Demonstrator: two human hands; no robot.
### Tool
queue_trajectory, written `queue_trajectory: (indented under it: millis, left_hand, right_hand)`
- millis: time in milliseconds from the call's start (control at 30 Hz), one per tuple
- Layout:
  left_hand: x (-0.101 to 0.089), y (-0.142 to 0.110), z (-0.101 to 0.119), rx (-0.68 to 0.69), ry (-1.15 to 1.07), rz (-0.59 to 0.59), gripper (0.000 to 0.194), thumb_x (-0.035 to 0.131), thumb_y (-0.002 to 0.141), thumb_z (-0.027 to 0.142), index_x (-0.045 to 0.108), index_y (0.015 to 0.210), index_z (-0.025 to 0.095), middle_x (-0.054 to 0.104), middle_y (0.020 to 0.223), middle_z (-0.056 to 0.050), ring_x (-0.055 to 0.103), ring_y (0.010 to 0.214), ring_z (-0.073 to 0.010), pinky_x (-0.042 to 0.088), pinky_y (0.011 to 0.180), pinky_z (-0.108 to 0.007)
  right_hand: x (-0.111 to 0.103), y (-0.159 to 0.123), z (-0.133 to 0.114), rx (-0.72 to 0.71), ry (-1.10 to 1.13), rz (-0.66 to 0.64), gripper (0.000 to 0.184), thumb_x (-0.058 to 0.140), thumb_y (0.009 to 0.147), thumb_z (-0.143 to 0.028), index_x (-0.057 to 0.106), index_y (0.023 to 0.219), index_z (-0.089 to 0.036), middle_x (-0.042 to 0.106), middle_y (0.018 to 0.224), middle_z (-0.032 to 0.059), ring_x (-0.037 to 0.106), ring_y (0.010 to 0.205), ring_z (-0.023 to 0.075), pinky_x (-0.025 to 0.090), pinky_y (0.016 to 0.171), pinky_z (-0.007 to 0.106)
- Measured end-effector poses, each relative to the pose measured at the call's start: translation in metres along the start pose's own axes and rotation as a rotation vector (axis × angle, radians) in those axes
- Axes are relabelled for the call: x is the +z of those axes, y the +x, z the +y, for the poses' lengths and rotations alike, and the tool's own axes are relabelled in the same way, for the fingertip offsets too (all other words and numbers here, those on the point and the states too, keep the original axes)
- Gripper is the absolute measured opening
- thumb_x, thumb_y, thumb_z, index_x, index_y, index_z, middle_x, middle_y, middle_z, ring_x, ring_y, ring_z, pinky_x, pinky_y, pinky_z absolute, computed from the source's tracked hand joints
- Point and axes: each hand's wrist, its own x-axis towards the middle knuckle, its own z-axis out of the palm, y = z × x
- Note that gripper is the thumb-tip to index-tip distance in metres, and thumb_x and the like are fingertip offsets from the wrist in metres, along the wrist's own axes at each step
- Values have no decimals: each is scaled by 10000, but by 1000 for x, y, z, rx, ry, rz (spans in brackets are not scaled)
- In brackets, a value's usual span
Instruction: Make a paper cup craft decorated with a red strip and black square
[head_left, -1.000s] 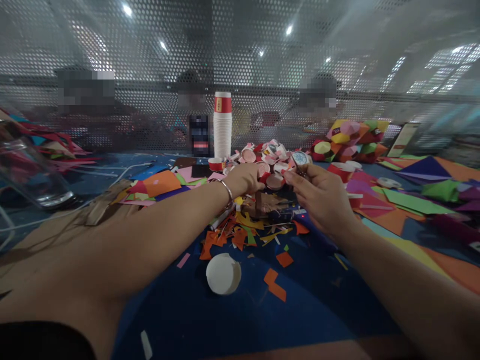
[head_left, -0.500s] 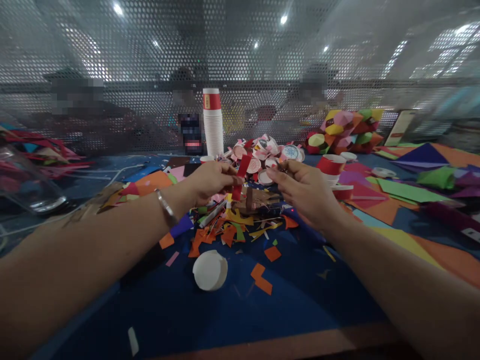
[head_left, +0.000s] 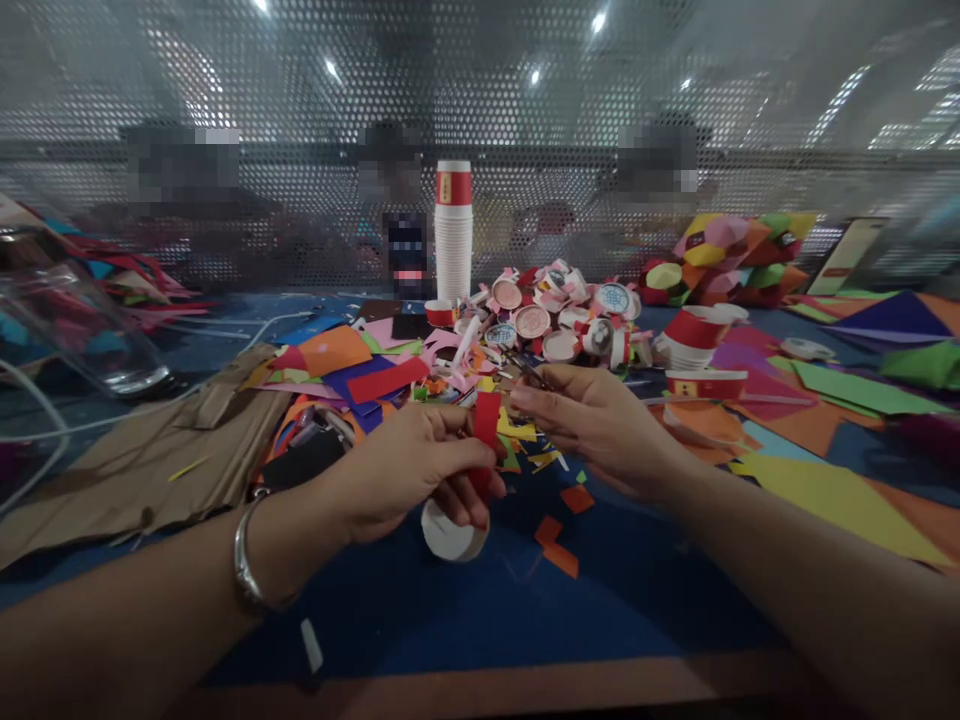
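Pinching flat red strip (head_left: 487,418), seemingly paper

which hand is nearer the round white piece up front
Left: the left hand partly covers the white piece in view; the right hand is farther, up and to its right.

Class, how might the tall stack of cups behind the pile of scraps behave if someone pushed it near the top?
The stack of cups would probably tip, being much taller than it is wide. It is likely light for its size, since the cups look like paper. Closely nested, they may lean together before separating.
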Motion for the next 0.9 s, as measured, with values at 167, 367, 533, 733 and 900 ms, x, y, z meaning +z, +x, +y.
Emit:
queue_trajectory:
  millis: [167, 367, 533, 733, 900]
  left_hand:
    - [0, -5, -7, 104, -33, 28, 264, 561, 1053, 331, 585, 844, 170, 751, 607, -36, 680, 420, -114, 502, 385, -125]
    - [1, -12, -11, 163, -159, 66, 158, 536, 1068, 308, 573, 968, 192, 800, 695, -35, 641, 363, -99, 454, 321, -107]
    - [6, -11, -15, 159, -247, 41, 232, 518, 1082, 323, 615, 927, 179, 666, 470, 29, 540, 300, -79, 401, 294, -89]
    - [10, -12, -17, 138, -224, 32, 322, 544, 1073, 389, 650, 868, 164, 665, 472, 4, 527, 309, -69, 395, 299, -85]
    - [10, -12, -21, 168, -197, 30, 377, 543, 1070, 443, 643, 829, 173, 664, 478, 5, 527, 316, -63, 383, 303, -77]
  right_hand:
    - [4, -3, -1, 4, 11, -3, 470, 864, 816, -557, 572, 804, -189, 335, 590, -115, 206, 493, 38, 128, 442, 234]
    - [9, -8, -1, 12, 30, -35, 486, 707, 920, -663, 657, 867, -182, 268, 560, -113, 169, 467, 47, 99, 420, 227]
    - [18, -13, -1, 56, 54, -69, 507, 737, 884, -675, 595, 812, -194, 261, 549, -122, 159, 455, 43, 108, 404, 205]
    - [20, -15, -1, 55, 30, -100, 510, 726, 908, -649, 540, 759, -198, 253, 554, -122, 137, 458, 37, 106, 401, 203]
    - [20, -18, -2, 59, 23, -97, 520, 738, 896, -649, 520, 737, -205, 265, 566, -114, 156, 463, 41, 103, 397, 203]
